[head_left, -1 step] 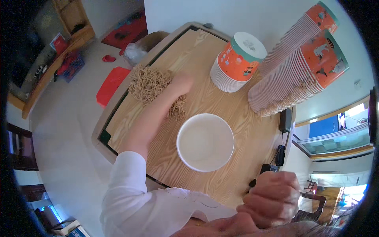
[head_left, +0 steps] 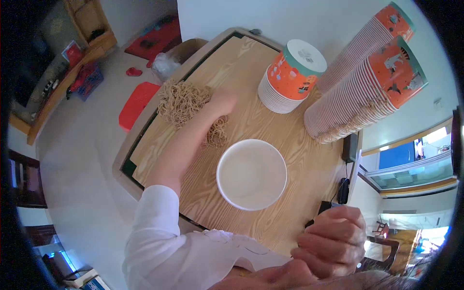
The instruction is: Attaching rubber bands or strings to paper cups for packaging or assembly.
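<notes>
On the left part of the table lies a tangled heap of thin tan strands (head_left: 181, 104), twine-like in look. My left hand (head_left: 223, 102) rests at the heap's right side, its forearm crossing over some of the strands. The fingers are tucked out of sight beneath it, so what they hold cannot be told. Close to me stands a white round paper tub (head_left: 251, 175), its mouth facing up and nothing visible inside. My right hand (head_left: 331, 241) is curled into a fist at the lower right, off the table, with nothing showing from it.
A short stack of upside-down orange and green paper tubs (head_left: 292, 77) stands at the back. Tall nested stacks (head_left: 357, 92) rise at the right, one with tan strands along its side. A black power adapter (head_left: 349, 147) lies by the right edge; a red stool (head_left: 137, 105) is beyond the left edge.
My right fist has shifted up very slightly. All else looks the same.
</notes>
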Demonstrator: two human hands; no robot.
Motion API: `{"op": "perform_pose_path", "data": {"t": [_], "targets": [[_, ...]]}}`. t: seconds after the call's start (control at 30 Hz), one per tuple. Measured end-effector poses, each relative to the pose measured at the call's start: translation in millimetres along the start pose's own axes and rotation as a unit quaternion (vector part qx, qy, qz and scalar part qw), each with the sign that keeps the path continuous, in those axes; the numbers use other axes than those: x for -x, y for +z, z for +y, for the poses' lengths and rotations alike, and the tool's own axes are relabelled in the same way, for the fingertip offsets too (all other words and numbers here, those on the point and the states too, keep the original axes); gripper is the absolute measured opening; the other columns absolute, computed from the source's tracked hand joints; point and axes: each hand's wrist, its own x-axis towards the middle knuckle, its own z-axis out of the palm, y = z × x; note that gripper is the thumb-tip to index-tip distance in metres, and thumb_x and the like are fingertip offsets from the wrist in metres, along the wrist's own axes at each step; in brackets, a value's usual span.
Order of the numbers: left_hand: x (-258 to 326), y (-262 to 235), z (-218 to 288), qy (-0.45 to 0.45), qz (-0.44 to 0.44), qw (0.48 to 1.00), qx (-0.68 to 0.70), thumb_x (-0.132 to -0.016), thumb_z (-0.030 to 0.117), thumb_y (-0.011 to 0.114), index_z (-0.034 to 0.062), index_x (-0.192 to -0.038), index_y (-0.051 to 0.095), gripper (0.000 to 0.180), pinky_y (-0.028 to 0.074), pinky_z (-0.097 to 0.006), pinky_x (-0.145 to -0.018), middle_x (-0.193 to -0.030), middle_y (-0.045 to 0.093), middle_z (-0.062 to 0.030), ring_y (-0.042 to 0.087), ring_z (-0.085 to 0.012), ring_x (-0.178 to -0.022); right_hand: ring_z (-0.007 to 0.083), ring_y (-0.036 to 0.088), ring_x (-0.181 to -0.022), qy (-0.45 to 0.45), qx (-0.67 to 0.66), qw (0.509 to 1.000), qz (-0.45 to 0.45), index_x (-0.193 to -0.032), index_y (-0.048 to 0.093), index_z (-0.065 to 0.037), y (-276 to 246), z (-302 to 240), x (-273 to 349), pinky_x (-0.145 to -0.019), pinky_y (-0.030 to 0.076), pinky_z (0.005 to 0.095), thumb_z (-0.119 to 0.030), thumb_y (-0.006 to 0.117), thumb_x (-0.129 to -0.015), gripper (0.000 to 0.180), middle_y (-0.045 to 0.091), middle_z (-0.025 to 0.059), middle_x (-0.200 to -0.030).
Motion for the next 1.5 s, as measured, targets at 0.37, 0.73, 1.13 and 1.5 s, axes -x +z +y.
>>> {"op": "perform_pose_path", "data": {"t": [0.37,0.73,1.13,1.5], "targets": [[-8.4,-196.9,-18.5,0.035,0.04,0.81,0.585,-0.086,0.021,0.063,0.0051,-0.092,0.063,0.016,0.045,-0.024,-0.077,-0.091,0.067,-0.0015,0.057,-0.0074,-0.082,0.018,0.063,-0.067,0.008,0.027,0.985,0.17,-0.073,0.068,-0.011,15.1,16.8,18.1,-0.069,0.053,0.0393,-0.021,0.071,-0.061,0.015,0.066,0.0026,-0.075],[42.4,-399.6,0.3,0.032,0.296,0.658,0.691,-0.096,0.018,0.052,0.0038,-0.098,0.052,0.014,0.047,-0.023,-0.063,-0.083,0.058,-0.0083,0.055,-0.0158,-0.071,0.0265,0.06,-0.077,0.089,-0.033,0.985,0.146,-0.075,0.066,-0.002,9.9,11.0,-10.8,-0.071,0.048,0.0356,0.004,0.056,-0.07,0.012,0.065,0.0101,-0.081],[152.3,-306.8,77.3,0.07,0.176,0.858,0.478,-0.086,0.01,0.066,0.007,-0.094,0.071,0.01,0.051,-0.027,-0.075,-0.093,0.07,-0.0041,0.063,-0.0102,-0.086,0.0357,0.06,-0.094,0.27,0.01,0.962,-0.038,-0.105,0.059,-0.006,125.6,138.6,40.7,-0.081,0.048,0.0448,-0.014,0.064,-0.082,0.025,0.064,0.0163,-0.098],[137.8,-164.7,104.1,-0.023,0.108,0.833,0.542,-0.084,0.007,0.066,0.0058,-0.107,0.067,0.023,0.054,-0.028,-0.069,-0.09,0.071,-0.0085,0.068,-0.0159,-0.078,0.0286,0.062,-0.072,0.395,-0.04,0.915,-0.074,-0.109,0.056,-0.005,148.9,139.7,39.0,-0.065,0.047,0.0385,-0.01,0.062,-0.081,0.029,0.062,0.0142,-0.076]]}}
